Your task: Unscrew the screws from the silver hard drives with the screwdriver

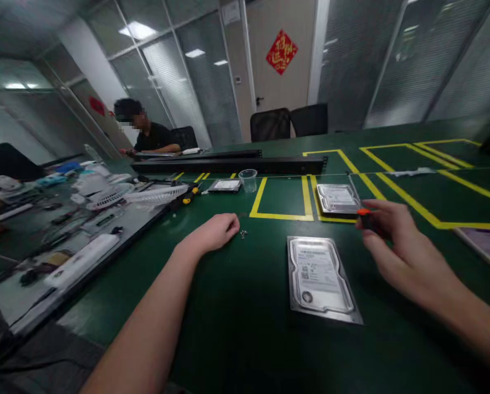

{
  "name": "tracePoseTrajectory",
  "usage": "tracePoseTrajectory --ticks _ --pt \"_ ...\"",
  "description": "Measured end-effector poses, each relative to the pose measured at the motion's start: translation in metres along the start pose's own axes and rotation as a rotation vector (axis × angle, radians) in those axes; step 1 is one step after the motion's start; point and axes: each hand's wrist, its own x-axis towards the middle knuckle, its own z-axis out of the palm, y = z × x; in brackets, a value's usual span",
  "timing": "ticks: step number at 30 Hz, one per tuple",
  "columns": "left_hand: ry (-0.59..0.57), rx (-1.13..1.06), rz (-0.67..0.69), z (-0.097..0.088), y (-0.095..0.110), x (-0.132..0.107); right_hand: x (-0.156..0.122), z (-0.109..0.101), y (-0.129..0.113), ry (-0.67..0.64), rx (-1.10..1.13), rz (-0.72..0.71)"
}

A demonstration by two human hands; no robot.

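Observation:
My right hand [401,249] is closed round the black and orange handle of a screwdriver [364,214]. Its thin shaft points away from me, past the right edge of a hard drive [337,198] lying inside a yellow taped outline. Nearer to me a larger-looking hard drive [319,276] lies flat on the green table, label up. My left hand [218,232] rests on the table to the left of it, fingers curled together; what they hold, if anything, is hidden. Several small screws [243,234] lie loose right beside its fingertips.
A clear plastic cup [248,179] and another hard drive [225,186] stand farther back. Long black bars [228,165] cross the table behind them. A tray [88,257] cluttered with parts and cables fills the left. A person [146,128] sits at the far left.

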Motion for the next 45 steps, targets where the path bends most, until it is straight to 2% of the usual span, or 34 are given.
tracePoseTrajectory --ticks 4,7,9,11,14,18,22,25,32,45 --pt "0.128 -0.015 0.087 -0.012 0.018 -0.008 0.002 0.003 -0.004 -0.012 0.079 -0.006" --pt "0.195 -0.036 0.186 -0.012 0.041 -0.009 0.002 0.006 -0.013 -0.05 0.014 0.002" --pt "0.222 -0.069 0.272 -0.007 0.057 -0.007 0.001 0.011 -0.019 -0.088 -0.049 0.009" --pt "0.198 -0.118 0.328 0.002 0.071 -0.004 0.001 0.017 -0.024 -0.108 -0.09 -0.008" --pt "0.184 -0.191 0.379 0.016 0.084 0.003 0.003 0.029 -0.027 -0.111 -0.135 -0.045" --pt "0.249 -0.275 0.418 0.03 0.085 0.009 0.008 0.037 -0.023 -0.182 -0.139 -0.042" --pt "0.288 -0.331 0.422 0.038 0.082 0.012 0.01 0.035 -0.018 -0.286 -0.081 0.013" --pt "0.294 -0.338 0.428 0.041 0.083 0.014 0.011 0.032 -0.016 -0.305 -0.045 0.052" --pt "0.267 -0.32 0.434 0.046 0.085 0.016 0.009 0.025 -0.018 -0.379 0.012 0.058" --pt "0.103 -0.244 0.469 0.039 0.088 0.008 0.005 0.021 -0.023 -0.428 0.036 0.043"
